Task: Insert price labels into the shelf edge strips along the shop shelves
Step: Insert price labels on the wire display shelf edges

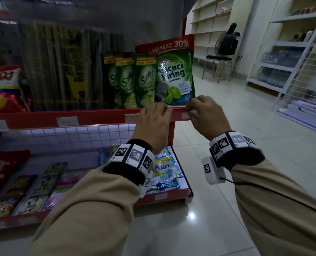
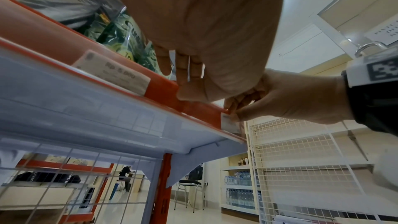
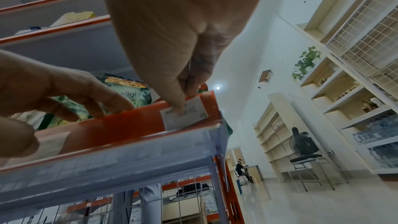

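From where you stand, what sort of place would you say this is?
Probably a small shop: dish-soap pouches on a red shelf, a price label at its edge strip, bottled water on a rack nearby.

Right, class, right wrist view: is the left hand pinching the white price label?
No, the right hand pinches the price label; the left hand holds the shelf edge strip.

The red pouch top reads "HEMAT 30%", the green soap pouches "Sunlight", and the front green pouch "cuci Piring". The clear straw bag says "DRINKING STRAWS", and the blue and yellow packet "Klin". On the red shelf edge strip, the white paper price label shows "20.000" upside down.
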Demonstrator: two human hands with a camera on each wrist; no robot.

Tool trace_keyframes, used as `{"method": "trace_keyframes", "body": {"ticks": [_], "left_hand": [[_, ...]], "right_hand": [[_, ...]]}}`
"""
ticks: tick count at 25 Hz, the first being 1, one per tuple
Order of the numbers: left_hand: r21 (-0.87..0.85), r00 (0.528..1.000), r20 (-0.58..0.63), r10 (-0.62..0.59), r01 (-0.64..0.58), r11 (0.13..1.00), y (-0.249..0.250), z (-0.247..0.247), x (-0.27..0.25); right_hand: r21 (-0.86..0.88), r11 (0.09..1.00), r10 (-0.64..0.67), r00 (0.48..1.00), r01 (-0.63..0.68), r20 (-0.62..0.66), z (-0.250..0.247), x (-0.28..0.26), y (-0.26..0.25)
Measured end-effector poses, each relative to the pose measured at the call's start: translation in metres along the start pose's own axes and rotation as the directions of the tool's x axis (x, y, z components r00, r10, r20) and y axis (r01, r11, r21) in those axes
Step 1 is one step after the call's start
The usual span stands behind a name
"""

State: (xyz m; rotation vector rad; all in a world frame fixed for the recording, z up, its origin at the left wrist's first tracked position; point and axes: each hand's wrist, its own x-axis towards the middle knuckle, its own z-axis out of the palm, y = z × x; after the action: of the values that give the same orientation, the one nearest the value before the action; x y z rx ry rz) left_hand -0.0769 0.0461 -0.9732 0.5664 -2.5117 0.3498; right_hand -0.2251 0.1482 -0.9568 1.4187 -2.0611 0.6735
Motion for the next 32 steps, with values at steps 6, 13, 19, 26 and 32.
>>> {"method": "trace_keyframes", "body": {"ticks": [6, 13, 19, 26, 32], "left_hand": [[-0.007, 0.999, -0.007, -0.052, 0.052, 0.999, 0.007, 0.0, 0.004], [-0.02, 0.997, -0.013, -0.07, 0.07, 0.997, 0.01, -0.001, 0.005], [-0.096, 0.996, -0.011, -0.09, 0.088, 0.991, 0.011, 0.001, 0.005], [-0.468, 0.963, -0.165, -0.215, 0.115, 0.876, 0.007, 0.011, 0.007], [-0.501, 0.942, -0.186, -0.278, 0.153, 0.852, 0.006, 0.013, 0.009]], "right_hand": [[-0.02, 0.998, -0.055, 0.997, 0.056, 0.047, -0.006, 0.002, 0.003], [-0.114, 0.991, -0.045, 0.985, 0.065, 0.167, 0.001, 0.003, -0.002], [0.33, 0.935, 0.107, 0.99, -0.132, 0.094, -0.005, 0.012, 0.005], [0.847, 0.436, 0.238, 0.947, -0.303, 0.216, -0.014, 0.007, -0.007], [0.796, 0.545, 0.169, 0.965, -0.261, 0.201, -0.014, 0.007, -0.012]]}}
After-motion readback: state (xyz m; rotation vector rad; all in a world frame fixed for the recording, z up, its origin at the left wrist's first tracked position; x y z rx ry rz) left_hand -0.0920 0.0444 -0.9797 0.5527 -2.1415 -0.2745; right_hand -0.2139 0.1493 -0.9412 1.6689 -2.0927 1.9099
